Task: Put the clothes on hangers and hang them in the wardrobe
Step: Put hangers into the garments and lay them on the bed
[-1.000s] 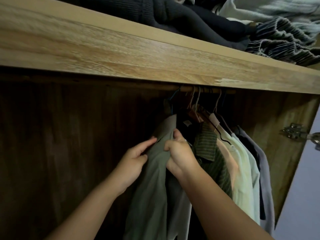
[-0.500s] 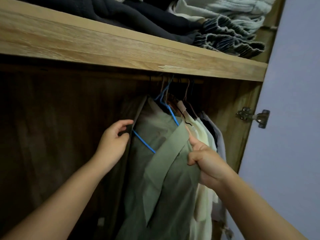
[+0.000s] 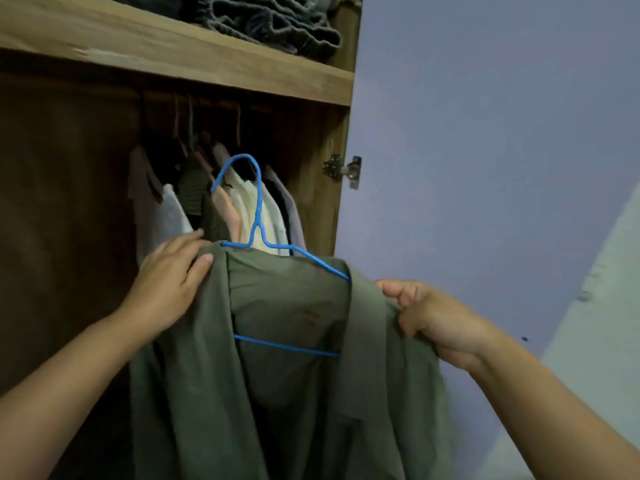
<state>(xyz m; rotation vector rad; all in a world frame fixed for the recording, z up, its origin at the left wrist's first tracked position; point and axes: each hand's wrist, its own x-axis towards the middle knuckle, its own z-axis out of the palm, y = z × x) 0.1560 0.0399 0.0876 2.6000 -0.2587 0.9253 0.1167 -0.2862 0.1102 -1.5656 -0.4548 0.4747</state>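
Observation:
An olive-green shirt (image 3: 291, 393) hangs on a blue wire hanger (image 3: 258, 216), held out in front of the wardrobe, its hook free of the rail. My left hand (image 3: 169, 282) grips the shirt's left shoulder. The right shoulder is pinched in my right hand (image 3: 426, 317). Behind them several shirts (image 3: 242, 202) hang on hangers from the rail (image 3: 207, 102) inside the wardrobe.
A wooden shelf (image 3: 194, 60) above the rail carries folded dark clothes (image 3: 273, 22). The wardrobe's right side panel (image 3: 337, 188) bears a metal hinge (image 3: 343, 169). A purple wall (image 3: 485, 150) stands to the right, with a pale surface (image 3: 595, 323) at the lower right.
The green shirt on its blue hanger has come off the rail and out toward me. Both hands shifted to its shoulders. The view has turned right.

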